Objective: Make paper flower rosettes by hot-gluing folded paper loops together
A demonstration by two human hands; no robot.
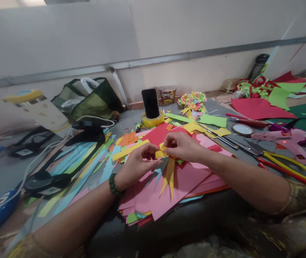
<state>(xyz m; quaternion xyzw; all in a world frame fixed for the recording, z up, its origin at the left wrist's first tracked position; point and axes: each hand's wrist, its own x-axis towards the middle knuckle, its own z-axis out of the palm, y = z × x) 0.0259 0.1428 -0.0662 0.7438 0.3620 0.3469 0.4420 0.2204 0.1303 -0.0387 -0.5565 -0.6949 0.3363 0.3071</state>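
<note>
My left hand point(140, 161), with a dark green bead bracelet point(112, 184) at the wrist, is closed with curled fingers on a small folded yellow paper piece point(159, 154). My right hand point(181, 145) pinches the same piece from the other side; the fingertips partly hide it. Below the hands, pointed yellow paper tails point(169, 175) and blue-grey paper tails point(158, 175) spread over a stack of pink paper point(179, 195). Red paper point(155, 135) lies just beyond the hands. A yellow paper strip point(128, 150) lies beside my left hand.
A phone point(150, 103) stands on a yellow tape roll point(153, 119) behind the papers. On the right are scissors point(289, 165), a pink glue gun point(289, 139) and tweezers point(219, 136). A paper flower ball point(193, 102) sits at the back. A white cable point(37, 154) crosses the left side.
</note>
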